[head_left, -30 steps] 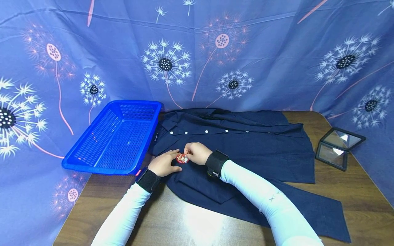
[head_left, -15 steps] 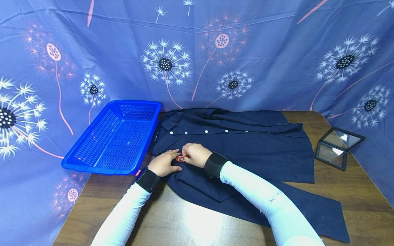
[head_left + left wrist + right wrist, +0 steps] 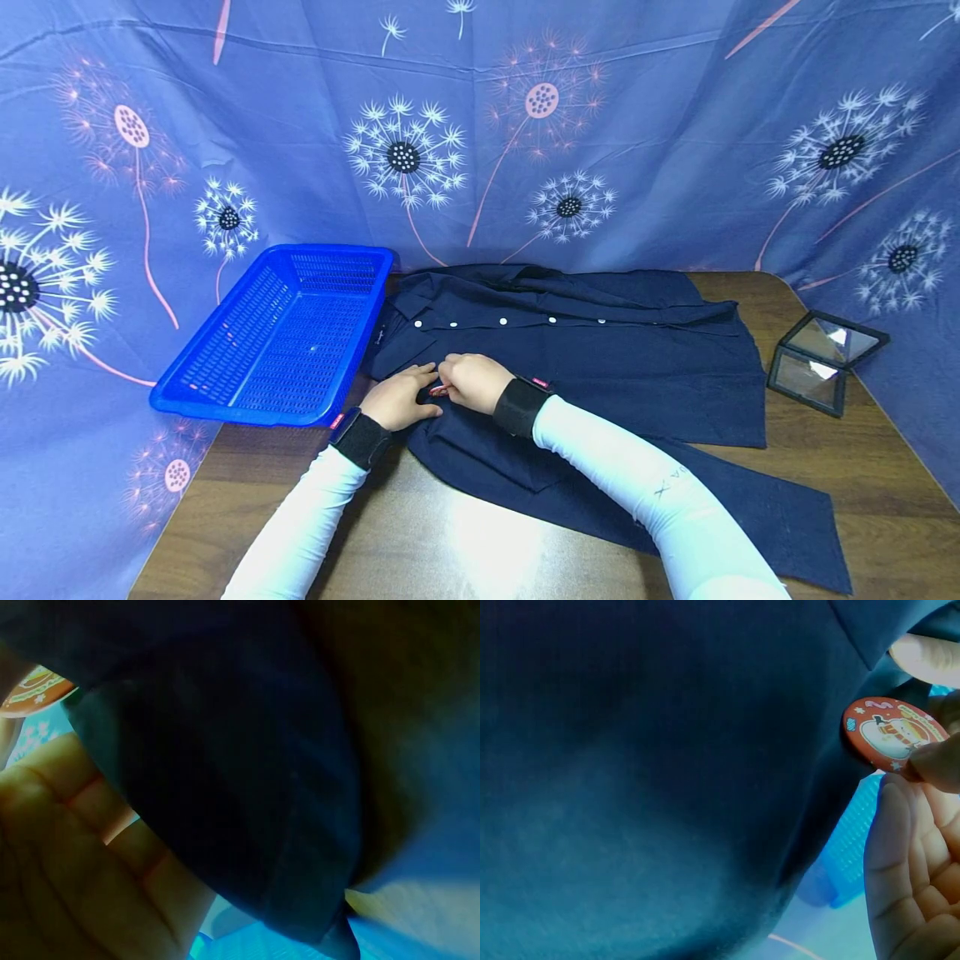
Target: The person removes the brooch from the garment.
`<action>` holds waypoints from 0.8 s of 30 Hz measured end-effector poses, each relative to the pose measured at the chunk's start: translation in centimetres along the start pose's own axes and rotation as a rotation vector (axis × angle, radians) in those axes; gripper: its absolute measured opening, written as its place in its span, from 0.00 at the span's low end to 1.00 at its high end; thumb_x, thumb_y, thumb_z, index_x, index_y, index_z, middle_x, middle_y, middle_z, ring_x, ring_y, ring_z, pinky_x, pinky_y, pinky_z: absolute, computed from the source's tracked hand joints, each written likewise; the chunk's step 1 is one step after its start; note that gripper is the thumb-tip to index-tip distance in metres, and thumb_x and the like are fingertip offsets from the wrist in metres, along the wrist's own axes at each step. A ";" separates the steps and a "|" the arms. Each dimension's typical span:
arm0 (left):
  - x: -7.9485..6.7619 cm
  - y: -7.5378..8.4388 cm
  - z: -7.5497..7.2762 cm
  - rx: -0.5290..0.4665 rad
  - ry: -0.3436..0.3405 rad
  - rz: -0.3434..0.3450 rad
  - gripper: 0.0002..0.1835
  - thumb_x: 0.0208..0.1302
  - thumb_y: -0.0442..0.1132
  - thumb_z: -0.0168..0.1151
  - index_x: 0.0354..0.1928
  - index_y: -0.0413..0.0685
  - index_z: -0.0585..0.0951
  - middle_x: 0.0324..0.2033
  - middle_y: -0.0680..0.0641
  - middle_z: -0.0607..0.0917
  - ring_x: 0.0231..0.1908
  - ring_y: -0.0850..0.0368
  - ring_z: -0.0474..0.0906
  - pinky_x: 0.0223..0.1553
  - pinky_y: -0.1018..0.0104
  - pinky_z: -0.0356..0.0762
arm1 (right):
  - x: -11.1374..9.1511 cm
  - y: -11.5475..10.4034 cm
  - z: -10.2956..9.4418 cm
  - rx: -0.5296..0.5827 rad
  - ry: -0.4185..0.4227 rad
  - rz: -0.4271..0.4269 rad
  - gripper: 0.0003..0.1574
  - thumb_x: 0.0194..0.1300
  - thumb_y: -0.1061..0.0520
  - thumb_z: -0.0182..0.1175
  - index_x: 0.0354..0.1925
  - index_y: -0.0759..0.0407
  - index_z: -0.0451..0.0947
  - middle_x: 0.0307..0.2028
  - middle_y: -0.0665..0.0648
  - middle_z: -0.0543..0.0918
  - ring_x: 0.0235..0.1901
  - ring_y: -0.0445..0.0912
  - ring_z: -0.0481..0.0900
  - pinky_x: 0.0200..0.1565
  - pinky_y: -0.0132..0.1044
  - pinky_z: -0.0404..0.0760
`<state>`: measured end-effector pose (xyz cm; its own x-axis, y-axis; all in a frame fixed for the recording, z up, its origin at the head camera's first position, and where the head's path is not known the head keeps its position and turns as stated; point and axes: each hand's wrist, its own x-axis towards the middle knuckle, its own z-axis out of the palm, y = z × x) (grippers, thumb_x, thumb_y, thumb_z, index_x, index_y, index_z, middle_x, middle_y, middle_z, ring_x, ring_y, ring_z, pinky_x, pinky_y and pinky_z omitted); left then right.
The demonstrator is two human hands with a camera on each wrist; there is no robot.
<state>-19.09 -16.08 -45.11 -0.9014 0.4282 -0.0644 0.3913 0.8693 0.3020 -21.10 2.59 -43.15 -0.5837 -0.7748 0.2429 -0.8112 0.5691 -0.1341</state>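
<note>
A round red badge with a cartoon figure on its face stands tilted at the chest of a dark navy shirt. My right hand pinches the badge by its rim; in the right wrist view the thumb lies across the face of the badge. Just left of it, my left hand rests on the shirt with its fingers extended and thumb apart. In the left wrist view, part of the left hand is behind a fold of shirt. The badge's back is hidden.
A blue plastic basket stands left of the shirt, close to its collar. At the right edge of the wooden table lies an unfolded black-framed mirror. A dandelion-print cloth hangs behind.
My right hand has turned over and shifted slightly left, tilting the badge from facing up to nearly edge-on in the head view. The left hand has stayed in place.
</note>
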 end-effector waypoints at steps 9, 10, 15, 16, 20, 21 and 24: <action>0.1 -0.1 0.1 0.006 0.005 0.003 0.36 0.55 0.51 0.72 0.65 0.44 0.75 0.66 0.41 0.74 0.67 0.41 0.69 0.67 0.49 0.67 | 0.1 -0.2 0.5 -0.051 -0.009 -0.005 0.09 0.53 0.61 0.67 0.26 0.54 0.74 0.27 0.50 0.78 0.27 0.45 0.77 0.32 0.39 0.77; 0.1 -0.2 0.1 0.007 0.008 0.005 0.36 0.55 0.50 0.72 0.65 0.43 0.75 0.66 0.40 0.74 0.67 0.41 0.69 0.67 0.49 0.67 | 0.1 -0.2 0.5 -0.053 -0.011 -0.002 0.08 0.53 0.61 0.67 0.26 0.54 0.75 0.27 0.50 0.78 0.27 0.45 0.78 0.32 0.39 0.77; 0.0 -0.2 0.1 0.013 0.015 0.015 0.35 0.55 0.50 0.72 0.64 0.43 0.76 0.66 0.40 0.74 0.67 0.41 0.70 0.66 0.49 0.67 | 0.1 -0.5 0.6 -0.076 -0.020 0.011 0.07 0.54 0.60 0.67 0.28 0.54 0.76 0.29 0.51 0.79 0.29 0.45 0.79 0.33 0.39 0.78; 0.0 -0.2 0.1 0.011 0.015 0.014 0.35 0.55 0.50 0.72 0.64 0.43 0.76 0.66 0.40 0.74 0.67 0.41 0.70 0.66 0.49 0.67 | 0.1 -0.5 0.6 -0.080 -0.018 0.010 0.07 0.54 0.60 0.67 0.29 0.55 0.76 0.29 0.51 0.80 0.29 0.46 0.80 0.34 0.40 0.79; 0.1 -0.2 0.0 0.005 0.013 0.011 0.35 0.56 0.50 0.72 0.64 0.43 0.76 0.66 0.40 0.74 0.67 0.41 0.69 0.67 0.49 0.67 | 0.1 -0.7 0.6 -0.097 -0.018 0.012 0.07 0.54 0.60 0.67 0.29 0.54 0.77 0.29 0.51 0.80 0.30 0.46 0.81 0.34 0.40 0.79; 0.1 -0.1 0.1 0.006 0.013 0.012 0.35 0.56 0.50 0.72 0.63 0.42 0.76 0.66 0.40 0.74 0.67 0.41 0.69 0.67 0.49 0.67 | 0.0 -0.8 0.6 -0.100 -0.017 0.011 0.07 0.54 0.60 0.67 0.29 0.54 0.77 0.29 0.51 0.80 0.30 0.46 0.81 0.34 0.39 0.79; 0.0 -0.2 0.1 0.010 0.015 0.015 0.34 0.56 0.50 0.72 0.63 0.42 0.76 0.66 0.40 0.74 0.67 0.42 0.69 0.66 0.49 0.67 | -0.1 -0.9 0.6 -0.107 -0.021 0.013 0.06 0.54 0.60 0.67 0.29 0.54 0.77 0.29 0.51 0.80 0.30 0.45 0.81 0.33 0.39 0.79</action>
<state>-19.18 -16.18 -45.23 -0.8980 0.4376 -0.0460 0.4066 0.8651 0.2938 -20.32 1.93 -43.60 -0.5959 -0.7720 0.2213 -0.7958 0.6046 -0.0337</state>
